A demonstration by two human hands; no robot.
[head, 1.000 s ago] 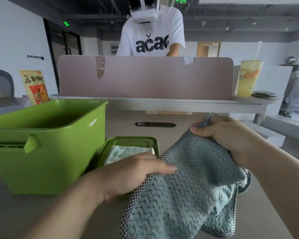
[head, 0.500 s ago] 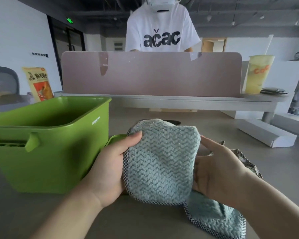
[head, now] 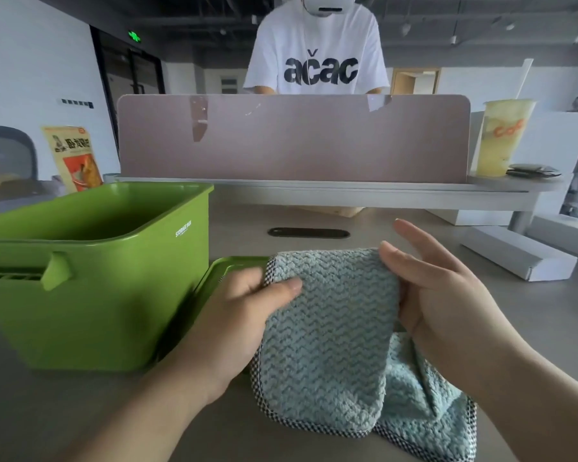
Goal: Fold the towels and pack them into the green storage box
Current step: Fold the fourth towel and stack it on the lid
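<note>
Right hand (head: 447, 305) has loosened since 0.5 s ago: fingers now straight and spread, palm vs the towel's (head: 331, 328) right edge, thumb tip on its top corner.
Left hand (head: 247, 305) pinches the towel's left edge, thumb on front, fingers behind. Towel is folded over, held just right of the box (head: 114, 295), not in it. Its loose lower layer trails on the desk (head: 80, 411), further right of the box. Box stands upright & open. Lid (head: 227, 270) lies flat just beside the box's right wall, partly under left hand & towel. Snack bag (head: 74, 155) stands behind the box. Pink divider (head: 294, 138) runs behind & right of the box.
</note>
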